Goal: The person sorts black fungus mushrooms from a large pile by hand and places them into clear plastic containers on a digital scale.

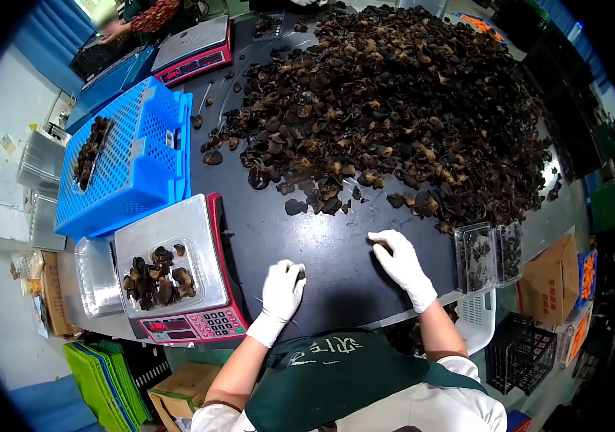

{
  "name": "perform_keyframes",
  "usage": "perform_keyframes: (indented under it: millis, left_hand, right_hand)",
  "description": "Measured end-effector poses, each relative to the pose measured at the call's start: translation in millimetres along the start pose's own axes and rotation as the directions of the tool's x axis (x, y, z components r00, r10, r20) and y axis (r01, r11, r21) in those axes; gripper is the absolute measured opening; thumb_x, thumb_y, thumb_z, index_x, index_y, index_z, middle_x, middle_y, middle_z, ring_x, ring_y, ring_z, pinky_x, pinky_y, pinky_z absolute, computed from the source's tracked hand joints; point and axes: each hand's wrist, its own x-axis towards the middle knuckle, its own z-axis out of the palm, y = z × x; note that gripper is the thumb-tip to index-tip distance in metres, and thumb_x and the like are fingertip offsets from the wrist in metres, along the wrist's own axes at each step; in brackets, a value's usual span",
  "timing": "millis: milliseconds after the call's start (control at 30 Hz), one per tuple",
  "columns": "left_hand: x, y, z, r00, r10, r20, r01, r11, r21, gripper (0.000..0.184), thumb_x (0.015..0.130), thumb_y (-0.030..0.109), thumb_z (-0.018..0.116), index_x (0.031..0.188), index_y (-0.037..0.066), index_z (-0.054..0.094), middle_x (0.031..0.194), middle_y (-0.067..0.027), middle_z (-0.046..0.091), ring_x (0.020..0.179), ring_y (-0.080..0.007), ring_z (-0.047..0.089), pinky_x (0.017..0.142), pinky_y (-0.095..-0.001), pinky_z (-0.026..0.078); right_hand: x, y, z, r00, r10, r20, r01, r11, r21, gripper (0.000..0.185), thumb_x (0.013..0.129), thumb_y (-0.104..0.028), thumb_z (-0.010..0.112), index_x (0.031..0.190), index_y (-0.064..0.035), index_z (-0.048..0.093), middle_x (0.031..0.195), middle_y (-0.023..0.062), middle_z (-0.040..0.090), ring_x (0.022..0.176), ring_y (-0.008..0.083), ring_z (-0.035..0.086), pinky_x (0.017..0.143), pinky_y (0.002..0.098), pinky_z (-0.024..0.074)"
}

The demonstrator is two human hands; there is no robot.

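My left hand point(282, 291), in a white glove, is curled above the dark table point(307, 248), right of the near scale point(170, 216). A small dark bit shows at its fingertips, too little to name. My right hand point(399, 265), also gloved, is loosely pinched over the table; something small and brownish shows between thumb and forefinger. In front of both hands lies a big heap of black wood ear fungus point(394, 101). On the near scale sits a clear plastic tray point(193, 277) with fungus pieces point(160, 277) in it.
A blue crate point(152, 169) stands at left, with fungus in a tray on top. Clear containers point(97, 277) are stacked beside the near scale. Two clear trays point(474, 259) lie at the right edge. Behind the crate are another scale point(192, 47) and a person's patterned sleeve point(156, 14).
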Motion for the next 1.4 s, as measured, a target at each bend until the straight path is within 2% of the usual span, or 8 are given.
perform_keyframes:
  millis: [200,300,400,700,867,1067,1267,1400]
  left_hand:
    - [-4.0,4.5,24.4,0.975,-0.216,0.056,0.196,0.707,-0.679,0.019,0.087,0.004,0.062,0.105,0.002,0.058,0.084,-0.006,0.06,0.071,-0.0136,0.058,0.067,-0.0257,0.049]
    - [4.2,-2.8,13.0,0.802,-0.375,0.466,0.547,0.146,-0.824,0.019,0.093,0.006,0.052,0.112,0.003,0.054,0.094,-0.0067,0.06,0.076,-0.017,0.061,0.071,-0.0318,0.054]
    - [3.2,-7.9,3.1,0.774,-0.283,0.566,0.457,-0.37,-0.809,0.022,0.094,0.013,0.052,0.114,0.004,0.053,0.098,-0.0098,0.06,0.079,-0.0216,0.063,0.07,-0.0345,0.056]
    - [1.4,-8.2,-2.2,0.75,-0.527,0.4,0.53,0.117,-0.84,0.012,0.085,-0.001,0.06,0.094,0.006,0.056,0.066,0.0019,0.048,0.047,-0.0049,0.04,0.039,-0.0207,0.031]
    - [9.9,-21.2,-6.6,0.759,-0.609,0.228,0.441,0.225,-0.869,0.011,0.094,0.005,0.053,0.103,0.004,0.059,0.063,0.0019,0.046,0.047,-0.0054,0.04,0.04,-0.0214,0.033]
    - [26.0,-38.9,14.7,0.81,-0.582,-0.075,0.297,0.517,-0.802,0.031,0.094,-0.002,0.046,0.124,-0.002,0.053,0.116,-0.0097,0.061,0.107,-0.0161,0.057,0.098,-0.028,0.043]
    - [51.7,-17.1,10.4,0.975,-0.107,-0.192,0.054,0.963,-0.263,0.057,0.08,-0.008,0.044,0.135,0.006,0.049,0.137,-0.0223,0.045,0.128,-0.0368,0.042,0.111,-0.0405,0.029]
    - [41.6,-15.9,20.7,0.992,0.103,-0.077,-0.114,0.981,-0.155,0.046,0.077,-0.005,0.051,0.113,0.017,0.068,0.142,-0.0211,0.041,0.129,-0.0418,0.039,0.109,-0.0462,0.032]
  right_hand:
    - [22.7,7.8,23.1,0.989,-0.13,-0.068,0.125,0.99,-0.065,0.021,0.081,-0.012,0.062,0.1,-0.0048,0.066,0.101,0.0115,0.063,0.099,0.03,0.057,0.089,0.0384,0.0455]
    - [56.3,9.8,26.2,0.971,-0.204,-0.122,0.197,0.978,-0.061,0.021,0.08,-0.013,0.062,0.099,-0.0049,0.065,0.101,0.0117,0.063,0.099,0.0301,0.057,0.088,0.0392,0.0454]
    - [100.9,5.8,30.7,0.939,-0.302,-0.162,0.292,0.953,-0.083,0.023,0.079,-0.014,0.062,0.101,-0.0048,0.065,0.102,0.0134,0.062,0.1,0.0316,0.057,0.089,0.04,0.0452]
    - [208.3,-32.4,82.2,0.971,-0.237,-0.043,0.208,0.915,-0.345,0.069,0.073,-0.038,0.064,0.134,-0.0107,0.047,0.137,0.0214,0.043,0.121,0.0385,0.041,0.099,0.049,0.0369]
    - [158.0,-54.2,95.2,0.929,-0.296,0.222,0.366,0.815,-0.448,0.056,0.072,-0.038,0.068,0.122,-0.0157,0.057,0.12,0.0107,0.052,0.113,0.0285,0.044,0.091,0.0431,0.0357]
    - [64.9,-52.8,74.1,0.701,-0.609,0.371,0.694,0.703,-0.158,0.051,0.074,-0.035,0.068,0.12,-0.014,0.059,0.112,0.0109,0.056,0.105,0.0293,0.051,0.097,0.0462,0.0344]
    - [69.9,-26.0,42.4,0.93,-0.368,-0.021,0.338,0.876,-0.343,0.057,0.075,-0.037,0.067,0.125,-0.0124,0.056,0.129,0.0178,0.048,0.119,0.0376,0.042,0.103,0.0516,0.0296]
    - [51.6,-28.6,42.8,0.91,-0.34,0.235,0.402,0.862,-0.309,0.057,0.078,-0.038,0.067,0.128,-0.0136,0.054,0.141,0.0209,0.04,0.128,0.0423,0.035,0.105,0.0559,0.0267]
